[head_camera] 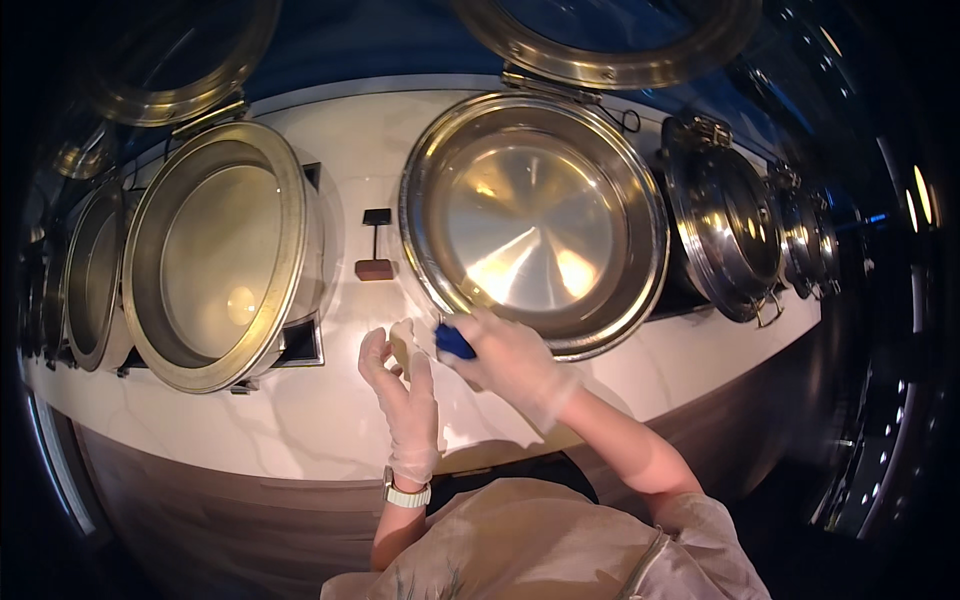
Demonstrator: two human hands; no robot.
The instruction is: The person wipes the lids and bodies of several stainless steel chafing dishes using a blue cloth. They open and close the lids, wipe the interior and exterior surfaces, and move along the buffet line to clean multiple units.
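My left hand, in a translucent glove with a watch at the wrist, holds a pale, crumpled piece between thumb and fingers; its material is unclear. Close to its right, my right hand, gloved too, is closed on a dark blue object whose kind I cannot tell. Part of that object is hidden by the fingers. Both hands are over the front of the marbled white counter, at the near rim of a round steel chafing dish. The dish's lid stands raised behind it, and its shiny inside shows reflections.
Left stands another open chafing dish, with a further one beyond. Chafing dishes with lids down line the right side. A small sign holder with a reddish-brown base stands between the two nearest dishes. The counter's edge curves before me.
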